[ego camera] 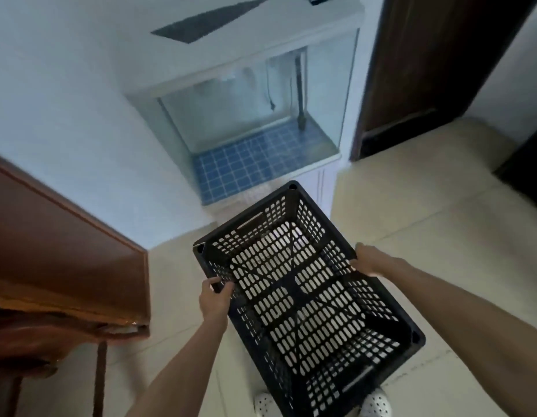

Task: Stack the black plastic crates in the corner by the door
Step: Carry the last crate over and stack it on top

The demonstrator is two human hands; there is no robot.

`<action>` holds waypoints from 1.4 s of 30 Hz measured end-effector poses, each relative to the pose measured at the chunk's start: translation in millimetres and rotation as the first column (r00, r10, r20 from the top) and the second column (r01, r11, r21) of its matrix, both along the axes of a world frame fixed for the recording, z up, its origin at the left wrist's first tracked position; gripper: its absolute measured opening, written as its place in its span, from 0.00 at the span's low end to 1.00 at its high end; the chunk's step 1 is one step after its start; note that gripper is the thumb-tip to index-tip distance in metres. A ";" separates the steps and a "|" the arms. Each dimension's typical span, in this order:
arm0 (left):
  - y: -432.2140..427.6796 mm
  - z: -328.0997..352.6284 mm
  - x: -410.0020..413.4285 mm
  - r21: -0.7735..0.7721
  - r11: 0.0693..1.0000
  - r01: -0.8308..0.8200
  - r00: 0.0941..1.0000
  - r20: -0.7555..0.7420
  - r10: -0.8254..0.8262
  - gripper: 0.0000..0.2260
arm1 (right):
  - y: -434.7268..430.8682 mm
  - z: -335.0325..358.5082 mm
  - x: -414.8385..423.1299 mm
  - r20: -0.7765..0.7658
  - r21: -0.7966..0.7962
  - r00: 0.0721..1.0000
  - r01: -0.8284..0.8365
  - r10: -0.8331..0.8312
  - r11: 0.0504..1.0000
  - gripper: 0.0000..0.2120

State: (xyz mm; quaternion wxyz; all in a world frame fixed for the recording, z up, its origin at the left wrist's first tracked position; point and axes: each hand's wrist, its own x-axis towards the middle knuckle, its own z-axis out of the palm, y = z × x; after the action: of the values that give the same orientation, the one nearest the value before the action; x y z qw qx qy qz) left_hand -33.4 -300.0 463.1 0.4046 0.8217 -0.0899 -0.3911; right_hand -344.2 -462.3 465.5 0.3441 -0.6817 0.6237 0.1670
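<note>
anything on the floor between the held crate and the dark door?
Nothing: in the head view only bare tiled floor lies between the black crate and the dark door.

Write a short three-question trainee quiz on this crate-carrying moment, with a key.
1. True or false: the black crate holds bottles.
2. Which hands grip the crate? A) left hand only B) right hand only C) both
3. Fill in: beyond the crate stands a glass ____ with a blue tiled floor.

Key: 1 false, it is empty; 2 C, one hand on each long side; 3 tank, beside the dark door.
</note>
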 end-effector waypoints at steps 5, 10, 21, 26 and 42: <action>-72.1 3.5 -122.8 -0.035 0.964 0.262 0.961 0.101 -0.257 0.11 | 1.6 16.6 -152.3 -0.042 -0.033 0.980 0.194 -0.195 0.981 0.24; -153.5 17.8 -254.2 -0.054 0.892 0.449 0.890 0.118 -0.440 0.12 | 5.5 43.7 -283.9 -0.132 -0.151 0.910 0.374 -0.393 0.915 0.21; -339.1 91.2 -480.2 -0.066 0.557 0.828 0.548 0.308 -0.778 0.17 | -56.2 125.2 -491.9 -0.197 -0.368 0.705 0.591 -0.682 0.717 0.14; -439.7 110.7 -557.0 -0.068 0.441 0.895 0.433 0.364 -0.824 0.19 | -125.8 147.1 -560.7 -0.229 -0.435 0.646 0.602 -0.729 0.670 0.14; -727.8 272.2 -856.4 -0.186 0.058 0.981 0.174 0.705 -0.688 0.15 | -338.0 268.8 -830.5 -0.033 -0.660 0.485 0.646 -0.874 0.384 0.11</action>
State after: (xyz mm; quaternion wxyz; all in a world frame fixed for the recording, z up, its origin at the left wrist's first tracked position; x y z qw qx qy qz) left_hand -889.9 -1027.8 735.3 0.2942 0.4692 -0.7760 -0.3018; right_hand -1174.7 -800.3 734.3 0.0353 -0.3286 0.9404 -0.0801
